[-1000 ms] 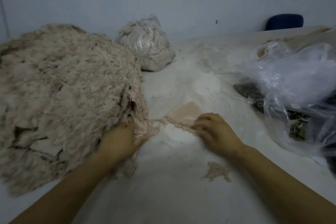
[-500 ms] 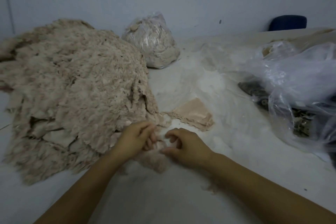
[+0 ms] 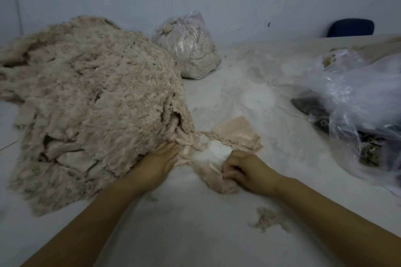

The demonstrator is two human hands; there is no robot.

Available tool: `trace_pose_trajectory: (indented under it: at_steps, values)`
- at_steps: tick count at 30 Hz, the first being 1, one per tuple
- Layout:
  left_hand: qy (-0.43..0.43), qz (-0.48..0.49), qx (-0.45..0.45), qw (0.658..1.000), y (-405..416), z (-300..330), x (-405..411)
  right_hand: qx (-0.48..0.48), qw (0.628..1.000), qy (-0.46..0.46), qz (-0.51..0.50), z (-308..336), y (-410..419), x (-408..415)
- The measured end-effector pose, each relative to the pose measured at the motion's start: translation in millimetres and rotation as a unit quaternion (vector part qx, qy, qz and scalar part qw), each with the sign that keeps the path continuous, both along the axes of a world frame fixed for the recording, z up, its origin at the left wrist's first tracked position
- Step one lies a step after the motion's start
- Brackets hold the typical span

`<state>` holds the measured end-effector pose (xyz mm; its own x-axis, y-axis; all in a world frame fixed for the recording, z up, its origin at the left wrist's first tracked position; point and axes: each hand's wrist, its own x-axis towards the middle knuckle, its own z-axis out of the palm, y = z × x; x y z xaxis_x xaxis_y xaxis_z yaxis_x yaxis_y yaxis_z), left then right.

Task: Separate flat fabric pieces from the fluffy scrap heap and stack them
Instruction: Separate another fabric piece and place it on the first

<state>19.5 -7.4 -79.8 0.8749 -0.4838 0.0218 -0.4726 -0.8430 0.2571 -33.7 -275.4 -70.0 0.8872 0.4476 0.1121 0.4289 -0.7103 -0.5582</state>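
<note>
White table [image 3: 195,234] under dim light, pale wall behind, blue chair back [image 3: 351,27] at far right. Fluffy scrap heap [image 3: 86,104] fills the left half of the surface. Flat fabric stack [image 3: 235,133] lies just beside the heap's near right edge, a few satin-like pieces with frayed borders. Tied bag of scraps [image 3: 188,45] sits behind the heap; loose clear plastic bags [image 3: 358,97] over dark items at right. Small fluff tuft [image 3: 268,219] lies apart, near the right forearm.

Step in hand, as judged: freeing one flat piece from the fluff clinging to it. To do it well: pin the heap edge, pull the piece low along the table rather than upward, shed the fluff before laying it on the stack, edges aligned.

Left hand [image 3: 158,162]: fingers straight and together, palm down, pressing the heap's edge where a smooth strip emerges. Right hand [image 3: 245,171]: fingers curled tight, pinching a fuzzy scrap [image 3: 213,174] against the table, just short of the stack.
</note>
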Motion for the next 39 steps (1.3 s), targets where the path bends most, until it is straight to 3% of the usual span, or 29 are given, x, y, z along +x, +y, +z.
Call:
trace_pose_trajectory:
  at_steps: [3,9,11,13,14,15,17,19,20,22,24,26,30,33,35,37,39]
  values:
    - [-0.005,-0.008,0.009,1.000,-10,2,-4,0.004,0.998,-0.012,-0.065,2,-12,19]
    - [0.031,0.074,0.031,0.996,-11,11,-4,-0.027,0.985,-0.029,-0.170,5,-61,29]
    - [-0.025,0.068,-0.028,0.997,-25,15,-13,0.018,0.984,-0.045,-0.172,7,-55,17]
    - [-0.040,0.075,-0.153,0.985,-52,18,-28,0.092,0.977,-0.069,-0.178,8,-38,4]
    - [0.037,0.099,-0.255,0.961,-68,22,-36,0.123,0.973,-0.078,-0.177,9,-28,-2]
    - [0.162,0.128,-0.365,0.908,-83,27,-44,0.151,0.970,-0.077,-0.175,8,-20,-7]
    - [0.353,0.165,-0.528,0.754,-104,26,-49,0.211,0.960,-0.050,-0.174,6,-11,-15]
    - [0.383,0.205,-0.613,0.660,-112,23,-47,0.249,0.952,0.005,-0.180,4,-8,-22]
    - [0.374,0.219,-0.627,0.647,-113,23,-45,0.264,0.946,0.047,-0.182,4,-9,-24]
    - [0.353,0.213,-0.609,0.677,-111,22,-44,0.329,0.911,0.166,-0.186,7,-11,-24]
    - [0.359,0.170,-0.566,0.722,-110,23,-45,0.423,0.841,0.284,-0.183,11,-14,-21]
    - [0.364,0.137,-0.523,0.759,-111,26,-46,0.460,0.808,0.325,-0.172,15,-13,-16]
    - [0.302,0.191,-0.485,0.798,-120,27,-45,0.482,0.810,0.256,-0.215,11,-1,-12]
    - [0.308,0.193,-0.522,0.771,-124,24,-48,0.509,0.800,0.228,-0.219,10,4,-13]
    - [0.317,0.156,-0.519,0.779,-125,22,-49,0.499,0.811,0.194,-0.237,11,7,-13]
    - [0.296,0.145,-0.532,0.780,-123,23,-50,0.493,0.809,0.150,-0.284,11,6,-11]
    - [0.260,0.173,-0.568,0.761,-118,22,-47,0.499,0.791,0.121,-0.332,10,-4,-10]
